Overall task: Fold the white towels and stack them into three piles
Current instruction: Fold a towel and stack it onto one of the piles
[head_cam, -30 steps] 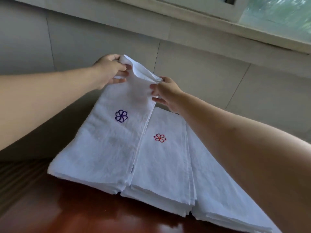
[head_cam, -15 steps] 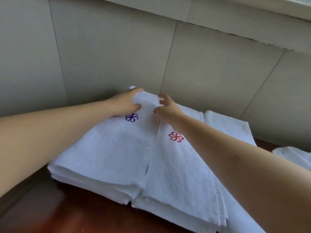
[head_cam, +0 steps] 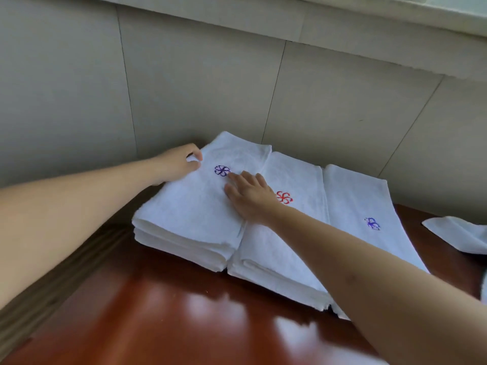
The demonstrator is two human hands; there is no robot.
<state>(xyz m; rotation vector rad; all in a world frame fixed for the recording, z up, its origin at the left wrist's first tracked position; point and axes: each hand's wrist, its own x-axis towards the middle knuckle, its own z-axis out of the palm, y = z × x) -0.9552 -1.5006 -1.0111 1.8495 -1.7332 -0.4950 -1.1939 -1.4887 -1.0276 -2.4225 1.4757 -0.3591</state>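
**Three piles side by side on the table**

We see three piles of folded white towels touching in a row against the tiled wall (head_cam: 329, 88): the left pile (head_cam: 189, 214) with a purple flower mark (head_cam: 222, 170), the middle pile (head_cam: 297, 180) with a red mark (head_cam: 284, 197), the right pile (head_cam: 353, 196) with a blue one. Our right hand (head_cam: 250, 198) lies flat, fingers straight, on the left pile's top towel. Our left hand (head_cam: 176, 164) pinches that towel's far left edge. A loose towel (head_cam: 458, 233) lies apart on the red-brown table (head_cam: 158, 312).
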